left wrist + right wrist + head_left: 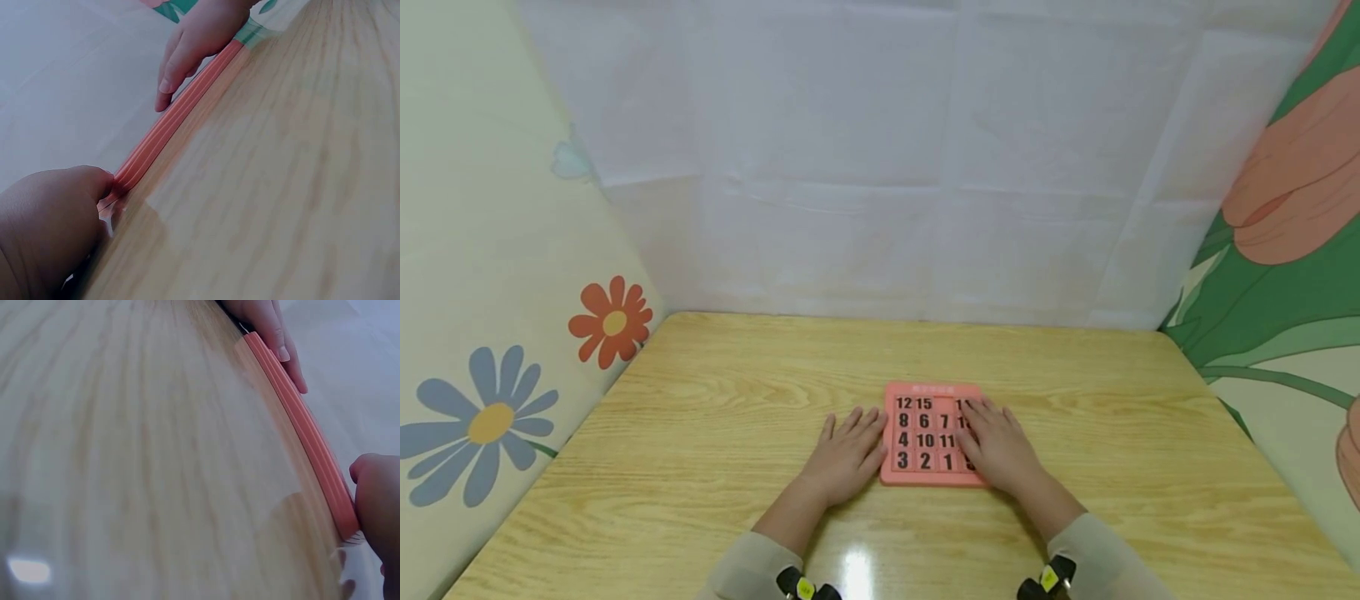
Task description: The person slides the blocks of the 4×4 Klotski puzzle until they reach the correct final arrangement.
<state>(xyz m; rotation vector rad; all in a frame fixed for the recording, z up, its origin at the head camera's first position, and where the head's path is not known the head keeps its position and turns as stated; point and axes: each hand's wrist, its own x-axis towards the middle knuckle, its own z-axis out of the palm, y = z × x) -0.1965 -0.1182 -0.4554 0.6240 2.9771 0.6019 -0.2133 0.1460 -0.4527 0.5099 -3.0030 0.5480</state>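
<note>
A pink number slide puzzle (932, 479) lies flat on the table, with black numbers on its square tiles. Its top row reads 12 and 15, then a gap, then a tile partly hidden by fingers. My left hand (844, 462) rests along the left edge with fingers extended and thumb at the frame. On the right, my right hand (1003, 454) lies over the right-hand column, its fingers stretched across and covering several tiles. Both wrist views show the puzzle's ridged side (169, 125) low against the tabletop, a hand at either end.
The wood-grain table (715, 400) reaches back to a white cloth (850, 167). A flower-patterned panel (460, 250) stands at the left, another (1285, 308) at the right. Light glares off the tabletop near the front.
</note>
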